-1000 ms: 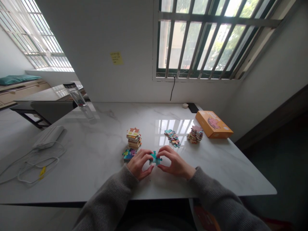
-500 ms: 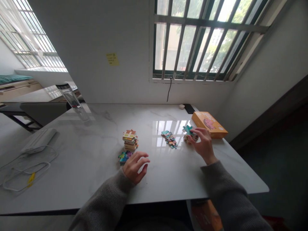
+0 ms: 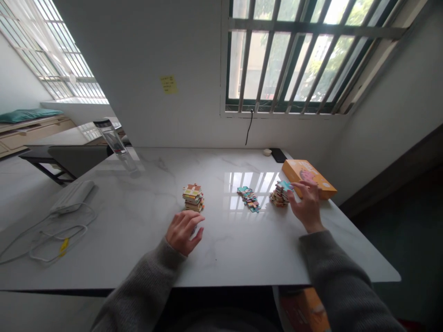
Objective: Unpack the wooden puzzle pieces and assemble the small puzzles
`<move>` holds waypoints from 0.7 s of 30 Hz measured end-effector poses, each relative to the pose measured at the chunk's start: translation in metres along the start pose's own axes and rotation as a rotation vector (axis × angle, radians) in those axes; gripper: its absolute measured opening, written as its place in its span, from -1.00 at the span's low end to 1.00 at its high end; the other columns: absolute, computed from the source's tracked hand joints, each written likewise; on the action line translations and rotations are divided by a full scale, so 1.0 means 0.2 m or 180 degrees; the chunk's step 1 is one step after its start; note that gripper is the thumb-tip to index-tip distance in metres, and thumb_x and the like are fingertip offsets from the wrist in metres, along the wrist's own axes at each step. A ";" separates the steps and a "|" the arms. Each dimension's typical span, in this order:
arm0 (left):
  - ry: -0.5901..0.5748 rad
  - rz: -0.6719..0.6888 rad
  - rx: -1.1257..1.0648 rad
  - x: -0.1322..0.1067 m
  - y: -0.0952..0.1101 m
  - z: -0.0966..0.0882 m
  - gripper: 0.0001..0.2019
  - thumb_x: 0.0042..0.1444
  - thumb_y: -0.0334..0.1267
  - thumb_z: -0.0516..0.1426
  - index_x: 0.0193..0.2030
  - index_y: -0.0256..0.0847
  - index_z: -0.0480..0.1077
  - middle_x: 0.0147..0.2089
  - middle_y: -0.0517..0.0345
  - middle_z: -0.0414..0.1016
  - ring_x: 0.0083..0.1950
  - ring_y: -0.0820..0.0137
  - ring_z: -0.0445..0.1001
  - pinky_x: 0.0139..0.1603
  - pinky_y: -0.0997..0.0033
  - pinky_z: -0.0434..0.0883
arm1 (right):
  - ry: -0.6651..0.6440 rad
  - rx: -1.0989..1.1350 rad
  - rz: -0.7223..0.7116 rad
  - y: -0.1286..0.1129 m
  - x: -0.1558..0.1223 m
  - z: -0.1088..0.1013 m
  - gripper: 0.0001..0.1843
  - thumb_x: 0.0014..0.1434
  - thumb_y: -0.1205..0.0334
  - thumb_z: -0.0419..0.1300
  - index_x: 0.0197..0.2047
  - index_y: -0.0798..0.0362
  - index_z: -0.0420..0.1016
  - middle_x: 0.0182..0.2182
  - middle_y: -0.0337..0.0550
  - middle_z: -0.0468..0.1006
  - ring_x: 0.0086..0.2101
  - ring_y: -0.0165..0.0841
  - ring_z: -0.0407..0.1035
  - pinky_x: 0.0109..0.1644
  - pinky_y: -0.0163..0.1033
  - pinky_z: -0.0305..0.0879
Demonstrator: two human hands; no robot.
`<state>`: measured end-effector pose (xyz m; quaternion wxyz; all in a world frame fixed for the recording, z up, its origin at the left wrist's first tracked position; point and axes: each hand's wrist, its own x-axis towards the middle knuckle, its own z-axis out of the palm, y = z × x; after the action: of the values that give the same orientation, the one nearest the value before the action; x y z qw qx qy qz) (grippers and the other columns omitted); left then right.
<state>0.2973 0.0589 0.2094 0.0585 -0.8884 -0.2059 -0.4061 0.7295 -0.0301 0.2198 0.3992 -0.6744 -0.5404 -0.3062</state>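
My left hand (image 3: 183,233) curls over a small stack of purple-blue jigsaw pieces, fingers and thumb around it. Only a dark sliver of that stack shows between thumb and fingers. Just beyond stands a taller stack of jigsaw pieces (image 3: 193,198), its top piece brown and yellow. On the right, my right hand (image 3: 306,205) has its thumb and fingertips at the edge of a teal jigsaw piece (image 3: 284,185). This piece sits on top of an uneven stack of pieces (image 3: 278,198). Between the hands lies a toppled, fanned row of jigsaw pieces (image 3: 248,199).
An orange box (image 3: 309,177) lies behind my right hand, near a black phone (image 3: 278,155) and a small white object (image 3: 267,152). A clear bottle (image 3: 112,138) stands at the back left. A white device (image 3: 72,196) with a looped cable (image 3: 83,230) lies on the left.
My left hand has moved left and closed over the purple-blue stack. My right hand has shifted right, and the teal piece has moved right with it onto the stack. The view has turned slightly left.
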 end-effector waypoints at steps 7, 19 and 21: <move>-0.0666 -0.0731 0.0674 -0.13 -0.11 -0.02 -0.45 0.09 -0.04 0.24 0.19 -0.17 0.32 0.16 -0.14 0.36 0.09 0.03 0.36 0.09 0.06 0.34 | -0.0036 0.0614 -0.0741 -0.37 -0.05 -0.01 -0.78 0.22 0.34 0.19 -0.06 -0.03 0.50 -0.13 -0.06 0.49 -0.06 -0.15 0.37 0.07 0.00 0.26; -0.1288 -0.0643 0.0885 -0.16 -0.13 0.05 -0.79 0.24 -0.18 0.12 -0.03 0.02 0.52 0.14 -0.06 0.34 0.11 0.08 0.31 -0.08 0.17 0.37 | -0.0686 0.1216 -0.0973 -0.53 -0.13 0.05 -0.69 0.22 0.43 0.13 -0.01 -0.05 0.48 -0.12 -0.06 0.50 -0.07 -0.16 0.37 0.03 0.01 0.31; -0.1231 -0.0603 0.0866 -0.18 -0.16 0.04 -0.80 0.22 -0.20 0.14 -0.05 0.00 0.52 0.12 -0.05 0.36 0.08 0.10 0.32 -0.06 0.17 0.40 | -0.0809 0.1195 -0.0867 -0.52 -0.13 0.06 -0.70 0.23 0.40 0.12 -0.01 -0.06 0.49 -0.11 -0.05 0.50 -0.06 -0.14 0.37 0.05 0.04 0.32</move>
<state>0.2690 0.0793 0.1745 0.0987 -0.9102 -0.3484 -0.2008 0.6212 -0.0234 0.2134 0.4014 -0.5427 -0.7193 -0.1644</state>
